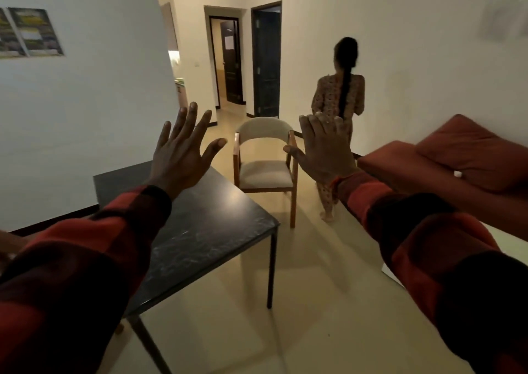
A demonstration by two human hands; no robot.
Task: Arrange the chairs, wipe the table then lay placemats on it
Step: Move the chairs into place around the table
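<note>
**Dining room, both hands raised, nothing held**

White-walled room with pale tiled floor [300,302]; two dark doorways [267,59] lie far beyond the fingertips.

Table [205,230]: dark marbled top on thin black legs, below and behind the left fingers; its far corner is hidden by the left palm.

Sofa [445,167]: rust-red cushions, to the outer side of the right fingers, lower.

Person [340,93]: back turned, long braid, standing just beyond the right fingertips and partly covered by them.

Chair [265,167]: wooden frame, beige curved back and seat, upright on the floor between the two thumbs, beyond the table's far end, apart from it.

Posters [28,32]: on the wall, far left of the left fingers.

Left hand [183,156]: raised, back to camera, fingers straight and widely spread, touching nothing.

Right hand [323,147]: raised, fingers straight and close together, thumb out toward the chair; blurred.
</note>
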